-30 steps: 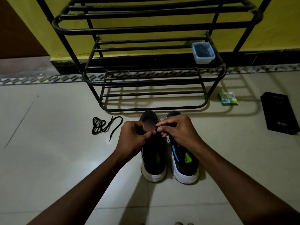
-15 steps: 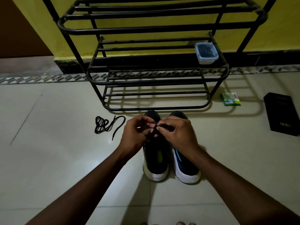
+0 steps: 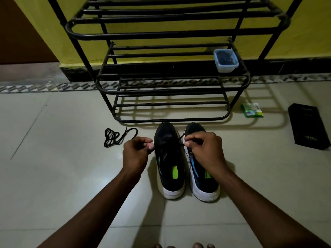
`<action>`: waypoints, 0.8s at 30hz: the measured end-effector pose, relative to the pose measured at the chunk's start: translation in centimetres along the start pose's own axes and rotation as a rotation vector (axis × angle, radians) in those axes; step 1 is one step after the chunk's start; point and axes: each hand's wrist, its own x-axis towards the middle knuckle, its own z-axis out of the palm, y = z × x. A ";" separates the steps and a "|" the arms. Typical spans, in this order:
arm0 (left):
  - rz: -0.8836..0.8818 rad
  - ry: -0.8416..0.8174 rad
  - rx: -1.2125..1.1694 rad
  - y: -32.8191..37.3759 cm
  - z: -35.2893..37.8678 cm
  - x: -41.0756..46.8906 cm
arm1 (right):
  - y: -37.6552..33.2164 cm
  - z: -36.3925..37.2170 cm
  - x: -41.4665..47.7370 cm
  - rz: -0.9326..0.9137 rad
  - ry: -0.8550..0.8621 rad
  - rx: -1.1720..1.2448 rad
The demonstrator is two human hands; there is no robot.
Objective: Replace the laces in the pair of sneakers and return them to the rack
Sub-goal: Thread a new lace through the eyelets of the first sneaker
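Both hands had drawn apart since before; left hand [image 3: 137, 153] and right hand [image 3: 206, 151] each pinched a lace [image 3: 181, 139] end across the left sneaker [image 3: 169, 158]; the rack [image 3: 172, 120] stood just beyond them.

Open floor [image 3: 53, 176] is left on both sides of the sneakers [image 3: 186, 163]. Ahead, passage is blocked by the rack [image 3: 172, 120]. A loose lace [image 3: 116, 136] lies just left; a black box [image 3: 308, 126] lies well right.

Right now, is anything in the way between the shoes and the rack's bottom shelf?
Nothing visible. The sneakers stand with their toes just before the rack, and its lowest shelf is bare. The plastic tub sits on a higher shelf, to the right.
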 end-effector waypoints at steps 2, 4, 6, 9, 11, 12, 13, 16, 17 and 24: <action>-0.100 0.015 -0.139 -0.3 -0.5 -0.3 | 0.0 -0.4 -0.2 0.052 0.013 -0.041; -0.214 0.036 -0.252 -0.4 -0.7 -0.4 | -0.1 -0.5 -0.4 0.090 -0.002 -0.089; -0.334 0.061 -0.352 -0.5 -0.7 -0.4 | -0.2 -0.3 -0.5 0.121 -0.023 -0.135; -0.437 0.097 -0.490 -0.7 -0.4 -0.3 | -0.1 0.0 -0.5 0.136 -0.025 -0.216; -0.479 0.116 -0.569 -0.7 -0.4 -0.4 | -0.1 0.0 -0.4 0.154 -0.021 -0.246; -0.492 0.127 -0.600 -0.6 -0.4 -0.4 | -0.1 0.0 -0.4 0.162 -0.024 -0.248; -0.501 0.137 -0.625 -0.6 -0.4 -0.5 | -0.1 0.0 -0.4 0.165 -0.027 -0.246; -0.525 0.161 -0.688 -0.5 -0.5 -0.7 | 0.0 -0.1 -0.4 0.155 -0.032 -0.243; -0.538 0.170 -0.709 -0.4 -0.5 -0.8 | 0.1 0.0 -0.4 0.156 -0.033 -0.241; -0.566 0.198 -0.716 -0.1 -0.1 -0.6 | -0.1 0.1 -0.5 0.261 -0.004 -0.211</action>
